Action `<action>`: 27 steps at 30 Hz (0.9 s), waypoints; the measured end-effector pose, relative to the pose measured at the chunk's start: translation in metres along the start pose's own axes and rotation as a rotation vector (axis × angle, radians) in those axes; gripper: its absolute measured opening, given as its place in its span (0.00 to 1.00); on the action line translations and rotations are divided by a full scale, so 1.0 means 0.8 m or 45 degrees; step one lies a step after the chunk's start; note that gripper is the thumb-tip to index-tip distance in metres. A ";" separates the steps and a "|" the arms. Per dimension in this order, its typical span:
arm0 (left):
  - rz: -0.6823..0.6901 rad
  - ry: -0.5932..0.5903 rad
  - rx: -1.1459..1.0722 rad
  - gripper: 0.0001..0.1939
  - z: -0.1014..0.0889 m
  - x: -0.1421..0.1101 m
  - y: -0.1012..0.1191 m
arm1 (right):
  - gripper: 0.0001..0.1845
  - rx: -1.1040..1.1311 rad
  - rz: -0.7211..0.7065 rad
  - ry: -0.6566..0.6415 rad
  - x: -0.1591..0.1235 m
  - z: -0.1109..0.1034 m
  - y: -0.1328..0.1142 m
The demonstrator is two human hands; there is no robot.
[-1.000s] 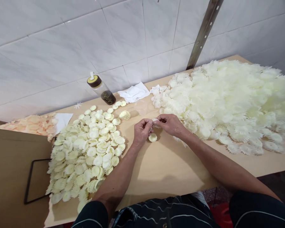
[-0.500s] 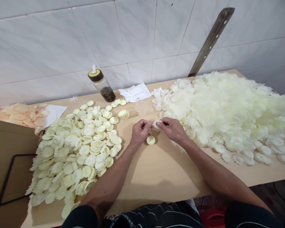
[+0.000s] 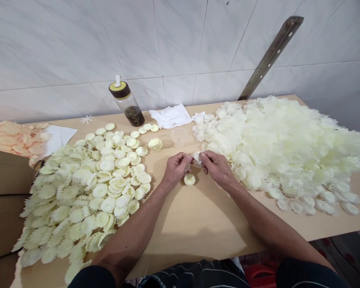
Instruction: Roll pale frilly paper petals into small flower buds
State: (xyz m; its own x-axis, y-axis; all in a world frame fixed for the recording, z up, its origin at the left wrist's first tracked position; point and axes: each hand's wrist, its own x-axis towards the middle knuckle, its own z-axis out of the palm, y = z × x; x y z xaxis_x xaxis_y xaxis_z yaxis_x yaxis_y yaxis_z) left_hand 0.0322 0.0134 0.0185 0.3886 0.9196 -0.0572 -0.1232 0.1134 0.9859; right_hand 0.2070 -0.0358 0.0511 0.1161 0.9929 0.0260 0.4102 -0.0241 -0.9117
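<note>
Right hand: the right hand [image 3: 216, 166] pinches a white toothed piece [image 3: 197, 158] between thumb and fingers, just above the tabletop [image 3: 198, 224]
Left hand: the left hand [image 3: 176, 167] is close on the other side, thumb and fingers drawn narrow at the piece's left edge; whether they grip it cannot be told
Toothed piece: between the two hands, its far side showing, the rest partly hidden by the right thumb
Lone disc: a pale yellow disc [image 3: 189, 180] with a scalloped rim lies just below the left hand
Left heap: many pale yellow discs [image 3: 102, 180] spread loosely beside the left forearm
Right heap: a larger mound of translucent white pieces [image 3: 282, 148], many with toothed edges, beyond the right forearm
Between heaps: a small nested stack [image 3: 155, 144] and a faint clear round piece [image 3: 179, 137]
Back edge: a tilted-looking bottle [image 3: 127, 104] with dark liquid and a yellow-topped lid, near a crumpled white cloth or paper [image 3: 171, 117]
Far left: a white star-shaped piece [image 3: 87, 119], a white sheet [image 3: 58, 138] and peach-coloured pieces [image 3: 16, 138]
Wall: pale tiles [image 3: 180, 40], with a slotted metal strip [image 3: 271, 60] slanting down behind the right heap
</note>
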 end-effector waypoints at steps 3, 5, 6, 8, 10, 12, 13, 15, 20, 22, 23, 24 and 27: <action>0.004 0.000 0.001 0.25 0.000 0.000 0.001 | 0.29 -0.049 -0.033 0.071 0.001 0.000 0.002; 0.024 -0.005 0.044 0.24 0.000 0.000 0.002 | 0.29 -0.123 -0.086 0.104 0.001 0.001 0.003; 0.033 -0.002 0.065 0.23 0.001 0.000 0.003 | 0.29 -0.156 -0.118 0.115 0.002 0.002 0.003; 0.050 0.027 0.079 0.23 0.002 0.000 0.004 | 0.27 -0.200 -0.190 0.133 0.002 0.003 0.006; 0.063 0.063 0.064 0.23 0.003 0.000 0.003 | 0.24 -0.216 -0.255 0.141 0.002 0.005 0.009; 0.066 0.081 0.050 0.23 0.003 0.001 0.001 | 0.22 -0.226 -0.296 0.131 0.002 0.007 0.013; 0.065 0.085 0.047 0.23 0.003 0.001 0.000 | 0.21 -0.235 -0.306 0.124 0.002 0.008 0.014; 0.051 0.093 0.034 0.23 0.003 0.002 -0.003 | 0.21 -0.274 -0.316 0.117 0.003 0.009 0.015; -0.051 0.074 -0.164 0.21 0.001 0.003 -0.001 | 0.15 -0.316 -0.324 0.244 0.001 0.012 0.014; -0.095 0.051 -0.247 0.21 0.000 0.003 0.002 | 0.18 -0.313 -0.386 0.360 0.000 0.014 0.013; -0.112 0.042 -0.267 0.20 0.000 0.003 0.004 | 0.17 -0.312 -0.430 0.403 -0.001 0.014 0.013; -0.124 0.034 -0.274 0.21 -0.001 0.003 0.006 | 0.15 -0.309 -0.479 0.426 -0.002 0.015 0.013; -0.138 0.014 -0.248 0.22 -0.002 0.003 0.008 | 0.08 -0.308 -0.602 0.392 -0.004 0.016 0.015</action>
State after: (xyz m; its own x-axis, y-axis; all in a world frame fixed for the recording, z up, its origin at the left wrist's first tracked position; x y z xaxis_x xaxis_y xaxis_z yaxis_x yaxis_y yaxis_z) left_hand 0.0308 0.0169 0.0242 0.3993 0.9020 -0.1642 -0.2557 0.2816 0.9248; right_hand 0.2002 -0.0377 0.0345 0.1128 0.8242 0.5549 0.6703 0.3492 -0.6548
